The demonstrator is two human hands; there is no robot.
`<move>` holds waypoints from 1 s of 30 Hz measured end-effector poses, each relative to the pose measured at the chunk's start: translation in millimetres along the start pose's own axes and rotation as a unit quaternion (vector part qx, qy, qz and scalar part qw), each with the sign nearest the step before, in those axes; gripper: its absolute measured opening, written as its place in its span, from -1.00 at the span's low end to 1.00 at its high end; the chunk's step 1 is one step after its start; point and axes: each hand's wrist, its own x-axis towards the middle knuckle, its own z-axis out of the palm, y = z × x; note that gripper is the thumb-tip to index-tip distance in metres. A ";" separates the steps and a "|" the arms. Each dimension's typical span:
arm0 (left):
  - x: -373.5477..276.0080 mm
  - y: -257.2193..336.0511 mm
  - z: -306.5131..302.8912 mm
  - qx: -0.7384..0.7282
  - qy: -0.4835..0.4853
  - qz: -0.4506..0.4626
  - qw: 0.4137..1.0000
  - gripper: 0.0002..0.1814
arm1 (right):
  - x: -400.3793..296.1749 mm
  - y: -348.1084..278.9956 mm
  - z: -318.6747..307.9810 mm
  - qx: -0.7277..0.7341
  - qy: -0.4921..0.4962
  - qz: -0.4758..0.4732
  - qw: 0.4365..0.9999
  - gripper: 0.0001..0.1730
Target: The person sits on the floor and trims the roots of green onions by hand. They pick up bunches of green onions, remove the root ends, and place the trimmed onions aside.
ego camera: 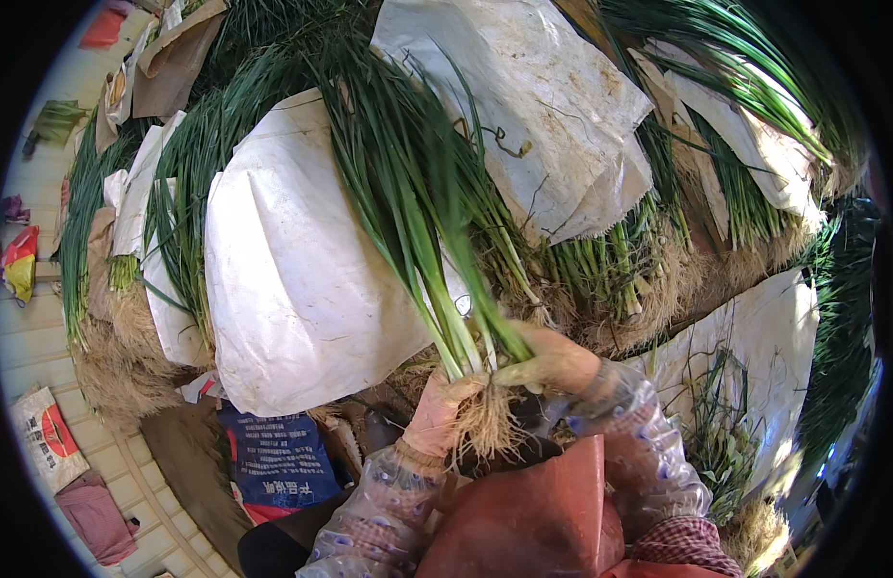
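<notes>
My left hand (440,410), gloved, is closed around the white lower stems of a small bunch of green onions (437,307). Their pale, stringy roots (491,428) hang below the fingers. My right hand (562,361), also gloved, grips the base of a green onion stalk (498,329) at the bunch's right side; that stalk is blurred along its leaves. The held leaves reach up and away over a white woven sack (294,260) and the heap behind. Clear plastic sleeves cover both forearms, above a red apron (526,506).
More green onions (619,267) lie in rooted bundles beyond my hands, partly under another woven sack (540,108). Bundles (186,195) also stand at the left. A blue printed bag (276,455) lies low left. Loose leaves (721,433) rest on a white sheet (767,339) at right.
</notes>
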 end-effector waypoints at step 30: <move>-8.6 25.8 -6.5 -0.070 -0.129 -0.042 0.988 -0.74 | -172.4 164.6 -70.5 -0.587 -0.262 0.407 0.649 -0.71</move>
